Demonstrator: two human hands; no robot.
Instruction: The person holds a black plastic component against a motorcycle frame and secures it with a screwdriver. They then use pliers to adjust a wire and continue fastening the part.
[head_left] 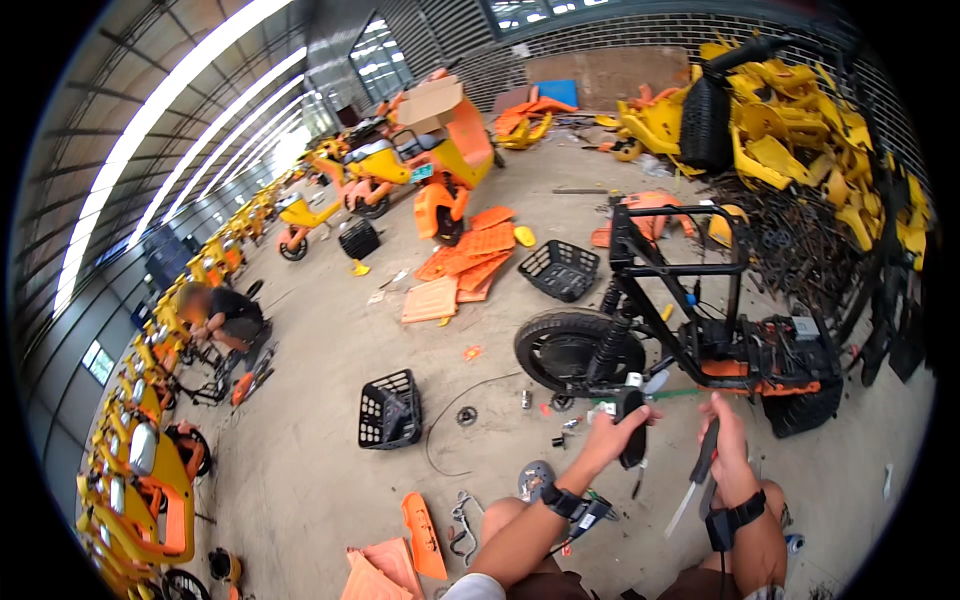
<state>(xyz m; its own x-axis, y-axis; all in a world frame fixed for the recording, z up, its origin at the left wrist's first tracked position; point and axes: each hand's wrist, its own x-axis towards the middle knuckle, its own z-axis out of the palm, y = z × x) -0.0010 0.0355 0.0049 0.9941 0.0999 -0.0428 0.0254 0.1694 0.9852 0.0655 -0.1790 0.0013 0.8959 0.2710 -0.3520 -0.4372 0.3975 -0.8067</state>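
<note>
My left hand (612, 438) is closed around a long black part (632, 430), held upright, with a small white piece at its top end. Close by on the right, my right hand (732, 440) grips a tool with a dark red-and-black handle (706, 448); its pale, narrow blade (684, 510) points down toward the floor. The exact kind of tool is unclear. Just beyond both hands lies a stripped black scooter frame (690, 330) with its rear wheel (570, 350) and orange-trimmed base. Both wrists wear black straps with small devices.
Small loose parts and a sprocket (467, 415) lie left of the frame. Black baskets (390, 410) and orange panels (470, 255) are strewn about. Yellow panels (780, 130) are heaped at far right. A person (228, 318) crouches at left beside a row of yellow scooters (150, 480).
</note>
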